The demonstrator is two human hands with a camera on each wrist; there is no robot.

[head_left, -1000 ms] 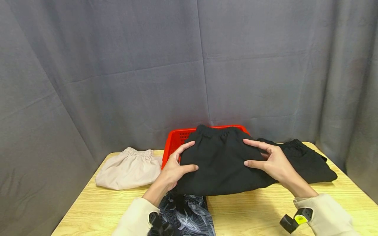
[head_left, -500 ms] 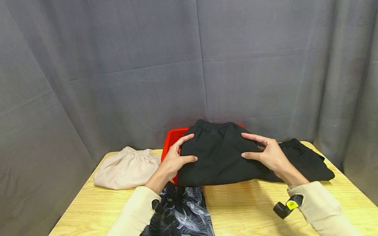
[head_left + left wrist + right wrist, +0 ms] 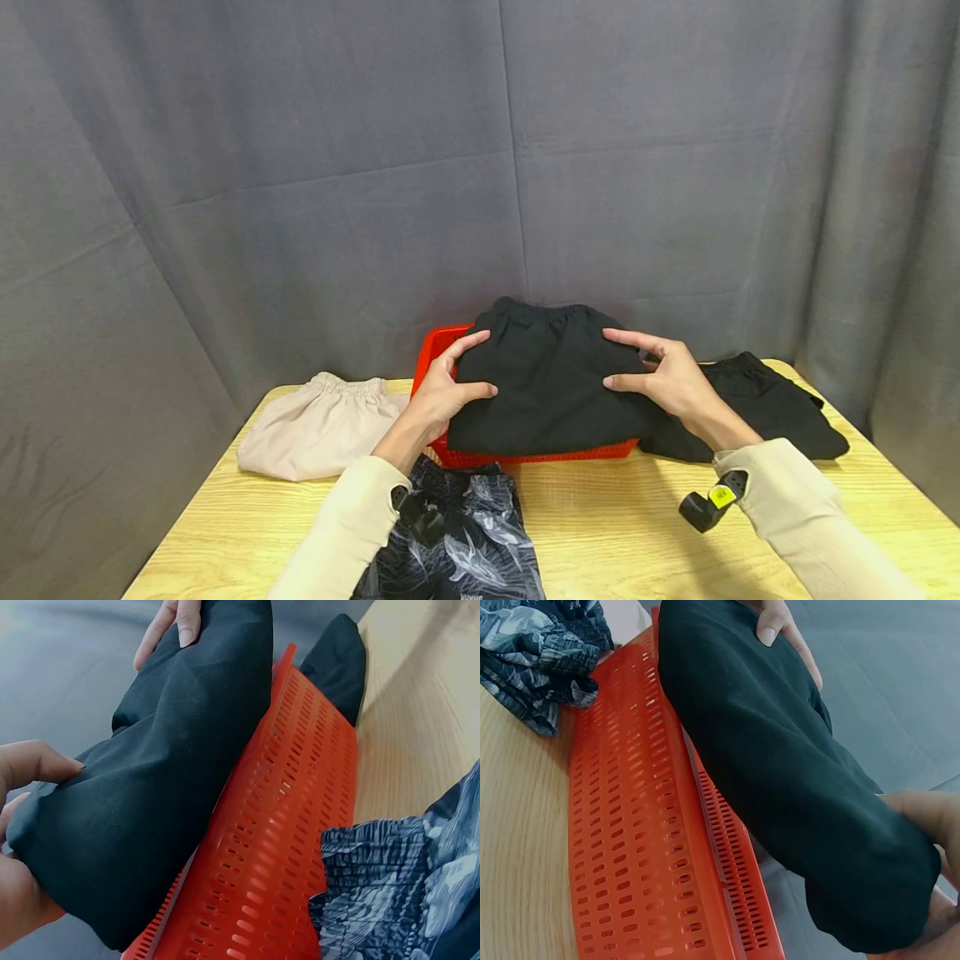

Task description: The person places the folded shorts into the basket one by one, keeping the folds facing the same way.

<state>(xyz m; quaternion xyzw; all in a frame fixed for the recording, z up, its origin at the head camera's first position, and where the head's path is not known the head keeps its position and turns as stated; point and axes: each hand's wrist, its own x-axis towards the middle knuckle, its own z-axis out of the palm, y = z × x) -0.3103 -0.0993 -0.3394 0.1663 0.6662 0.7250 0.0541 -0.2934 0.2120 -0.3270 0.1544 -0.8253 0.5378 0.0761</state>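
Observation:
A folded pair of black pants [image 3: 547,383] with an elastic waistband hangs over the red plastic basket [image 3: 540,457], its waistband side away from me. My left hand [image 3: 437,402] grips the left edge, thumb on top and other fingers partly hidden beneath. On the opposite edge my right hand [image 3: 670,382] holds the cloth the same way. Both wrist views show the folded bundle [image 3: 157,772] sagging between the hands, above the slotted basket wall [image 3: 622,825]. The cloth covers most of the basket's opening in the head view.
Beige elastic-waist pants [image 3: 322,429] lie at the left of the wooden table [image 3: 615,525]. Dark leaf-patterned shorts [image 3: 465,533] lie in front of the basket, near my left forearm. Another black folded garment [image 3: 772,408] lies at the right. Grey curtain [image 3: 480,150] hangs behind.
Both hands have carried the black pants forward, away from me, and over the basket. The basket's front edge now shows below them. The other garments stay where they were.

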